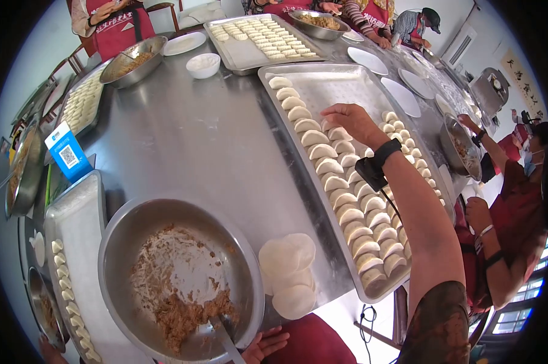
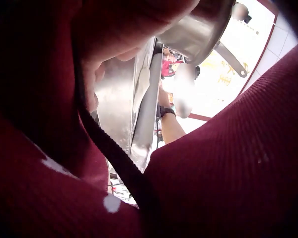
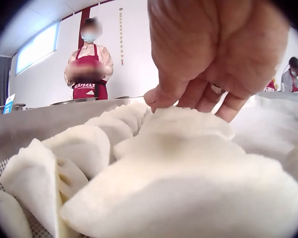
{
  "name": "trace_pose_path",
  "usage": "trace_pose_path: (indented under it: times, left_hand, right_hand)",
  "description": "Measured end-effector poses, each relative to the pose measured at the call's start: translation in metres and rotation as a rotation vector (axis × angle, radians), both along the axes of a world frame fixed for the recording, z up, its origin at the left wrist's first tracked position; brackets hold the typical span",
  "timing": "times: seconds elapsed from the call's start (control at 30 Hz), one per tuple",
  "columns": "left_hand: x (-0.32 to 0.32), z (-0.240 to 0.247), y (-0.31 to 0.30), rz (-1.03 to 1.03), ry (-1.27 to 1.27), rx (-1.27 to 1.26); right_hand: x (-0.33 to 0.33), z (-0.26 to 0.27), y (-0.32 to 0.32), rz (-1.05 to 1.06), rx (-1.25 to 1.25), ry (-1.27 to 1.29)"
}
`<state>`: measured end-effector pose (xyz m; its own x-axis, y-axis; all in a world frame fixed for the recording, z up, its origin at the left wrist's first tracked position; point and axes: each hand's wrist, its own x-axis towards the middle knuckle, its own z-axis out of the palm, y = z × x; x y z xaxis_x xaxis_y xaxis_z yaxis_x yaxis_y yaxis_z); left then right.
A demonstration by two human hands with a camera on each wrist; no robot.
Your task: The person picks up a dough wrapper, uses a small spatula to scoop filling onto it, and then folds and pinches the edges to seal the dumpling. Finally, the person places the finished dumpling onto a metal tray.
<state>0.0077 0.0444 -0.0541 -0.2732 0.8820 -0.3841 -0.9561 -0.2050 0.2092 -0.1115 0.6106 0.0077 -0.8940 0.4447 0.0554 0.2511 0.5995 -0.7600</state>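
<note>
Head view: right hand over the tray, left hand relaxed by the bowl. Left wrist: mostly red cloth. Right wrist: that hand's pinching a dumpling on the tray; squeezed too hard, it could split; crowded, stick.

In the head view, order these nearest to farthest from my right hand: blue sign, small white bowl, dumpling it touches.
1. Dumpling, touching the right hand.
2. Small white bowl, to the left.
3. Blue sign, farther left.

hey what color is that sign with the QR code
The QR-code sign is mostly blue, partly white; the head view shows it best.
</note>
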Motion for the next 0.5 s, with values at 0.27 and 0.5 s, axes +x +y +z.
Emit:
trace_pose_path:
  times: [0.27, 0.5]
  left_hand:
    - [-0.003, 0.011, 0.003, -0.038, 0.113, -0.182]
    - [-0.002, 0.035, -0.001, -0.023, 0.115, -0.249]
  right_hand:
    - [0.024, 0.014, -0.035, -0.026, 0.159, 0.030]
    - [0.080, 0.049, -0.171, 0.230, 0.102, 0.080]
